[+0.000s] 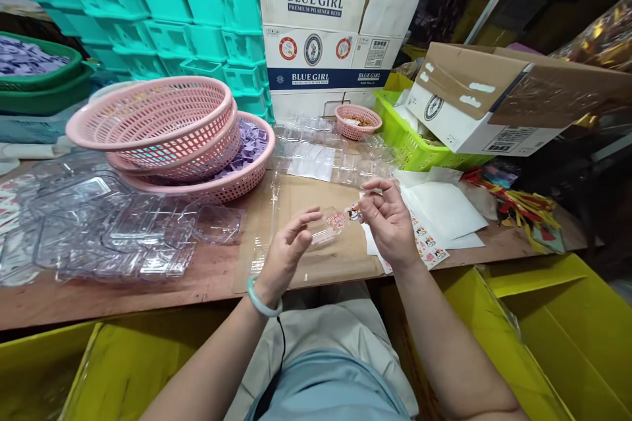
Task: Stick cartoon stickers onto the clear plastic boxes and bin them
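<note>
My right hand (388, 223) is closed in a pinch on a small cartoon sticker (354, 212), held up above the cardboard mat. To its left, my left hand (287, 248) has its fingers stretched out and the thumb apart, with nothing seen in its grip. Between the hands lies a clear plastic box (323, 231) with pink printing showing on or through it. Whether my left fingertips touch that box, I cannot tell. Partly under my right wrist is a sticker sheet (428, 240) with rows of the same cartoon figure.
Clear plastic boxes (113, 230) pile up at left, beside stacked pink baskets (172, 158) with purple pieces. A small pink basket (358, 120) and a green crate (415, 145) stand behind. White papers (447, 210) lie at right. Yellow bins (553, 322) flank my lap.
</note>
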A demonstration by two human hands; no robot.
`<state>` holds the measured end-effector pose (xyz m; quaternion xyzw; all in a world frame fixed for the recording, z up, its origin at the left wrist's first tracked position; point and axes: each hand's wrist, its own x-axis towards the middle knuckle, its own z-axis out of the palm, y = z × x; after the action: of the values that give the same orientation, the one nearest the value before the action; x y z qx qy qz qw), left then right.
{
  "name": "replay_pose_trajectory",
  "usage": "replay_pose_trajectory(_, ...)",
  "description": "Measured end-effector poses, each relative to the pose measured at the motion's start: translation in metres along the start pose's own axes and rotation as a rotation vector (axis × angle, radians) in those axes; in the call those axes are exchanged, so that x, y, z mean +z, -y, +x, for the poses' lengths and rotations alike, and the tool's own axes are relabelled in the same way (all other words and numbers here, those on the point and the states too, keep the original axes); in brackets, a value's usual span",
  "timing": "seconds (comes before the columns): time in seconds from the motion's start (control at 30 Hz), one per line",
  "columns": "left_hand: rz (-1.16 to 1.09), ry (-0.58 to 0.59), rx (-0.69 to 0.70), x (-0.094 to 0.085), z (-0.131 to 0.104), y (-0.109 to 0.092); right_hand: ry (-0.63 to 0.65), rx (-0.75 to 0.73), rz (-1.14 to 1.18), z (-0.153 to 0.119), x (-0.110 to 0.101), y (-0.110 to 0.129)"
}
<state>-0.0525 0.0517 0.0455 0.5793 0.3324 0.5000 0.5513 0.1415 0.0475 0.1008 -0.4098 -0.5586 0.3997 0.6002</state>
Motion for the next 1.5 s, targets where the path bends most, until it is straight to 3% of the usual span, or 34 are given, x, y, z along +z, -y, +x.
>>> replay_pose_trajectory(0.07, -0.116, 0.035, -0.062, 0.012, 0.002, -0.009, 0.014, 0.029, -0.024, -0.008, 0.000, -0.006)
replay_pose_trajectory(0.13, -0.098, 0.016, -0.076, 0.020, 0.002, -0.012, 0.031, 0.056, -0.129, -0.014, -0.004, -0.012)
replay_pose_trajectory(0.27, 0.218, -0.029, 0.079, 0.023, -0.002, -0.009, 0.029, 0.146, -0.405, -0.017, -0.018, -0.025)
replay_pose_trajectory(0.33, 0.311, -0.048, 0.109, 0.021, -0.006, -0.006, -0.004, 0.124, -0.402, -0.018, -0.021, -0.030)
replay_pose_trajectory(0.43, 0.330, -0.033, 0.088, 0.018, -0.009, -0.001, 0.159, 0.096, -0.286, -0.018, -0.019, -0.032)
replay_pose_trajectory(0.53, 0.354, -0.005, 0.061, 0.012, -0.007, 0.003, 0.296, 0.216, -0.221, -0.016, -0.015, -0.033)
replay_pose_trajectory(0.73, 0.444, -0.171, 0.060, -0.012, 0.020, 0.009, 0.026, 0.227, -0.110, 0.001, -0.015, -0.047)
replay_pose_trajectory(0.87, 0.544, -0.200, 0.051, -0.025, 0.041, 0.019, 0.040, 0.277, -0.024, 0.011, -0.017, -0.049)
replay_pose_trajectory(1.0, 0.651, -0.367, 0.047, -0.022, 0.043, 0.022, 0.028, 0.257, -0.002, 0.013, -0.016, -0.042)
replay_pose_trajectory(1.07, 0.590, -0.321, 0.083, -0.014, 0.037, 0.014, 0.018, 0.246, 0.012, 0.012, -0.014, -0.039)
replay_pose_trajectory(1.2, 0.234, -0.001, -0.021, 0.003, 0.026, -0.002, 0.082, 0.230, -0.039, 0.008, -0.010, -0.039)
replay_pose_trajectory(1.27, 0.119, 0.015, -0.069, 0.006, 0.024, -0.004, 0.058, 0.215, -0.171, 0.008, -0.012, -0.041)
replay_pose_trajectory(1.37, 0.126, -0.035, -0.078, 0.006, 0.024, -0.001, -0.075, 0.172, -0.380, 0.008, -0.017, -0.043)
replay_pose_trajectory(1.4, 0.141, -0.034, -0.077, 0.005, 0.024, 0.000, -0.064, 0.171, -0.379, 0.008, -0.018, -0.042)
replay_pose_trajectory(1.5, 0.185, 0.006, -0.051, 0.004, 0.022, 0.001, 0.182, 0.223, -0.245, 0.007, -0.014, -0.039)
